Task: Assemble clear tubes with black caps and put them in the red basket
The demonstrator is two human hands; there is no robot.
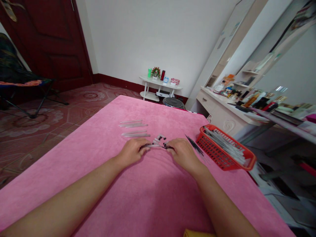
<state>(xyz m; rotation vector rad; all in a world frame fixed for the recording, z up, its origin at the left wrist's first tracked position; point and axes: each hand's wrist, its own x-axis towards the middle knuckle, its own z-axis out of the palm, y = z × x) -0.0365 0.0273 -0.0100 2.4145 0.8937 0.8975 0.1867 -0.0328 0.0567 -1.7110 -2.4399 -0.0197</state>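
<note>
My left hand (132, 151) is closed on a translucent pen barrel (155, 145) that points right. My right hand (182, 152) pinches a thin dark pen refill (168, 147), its tip close to the barrel's right end; whether the two touch is too small to tell. Just beyond my fingertips lies a loose group of small clear and black pen caps (161, 137). Translucent pen barrels (135, 134) lie in two rows past my left hand. Several black refills (195, 144) lie together to the right of my right hand.
A red plastic basket (212, 150) full of white pen parts (228, 144) stands at the pink-covered table's (128, 197) right edge. Something yellow (197, 233) lies at the near edge. Beyond are a crowded dresser (222, 112), a small white stand (160, 84) and a folding chair (22, 79).
</note>
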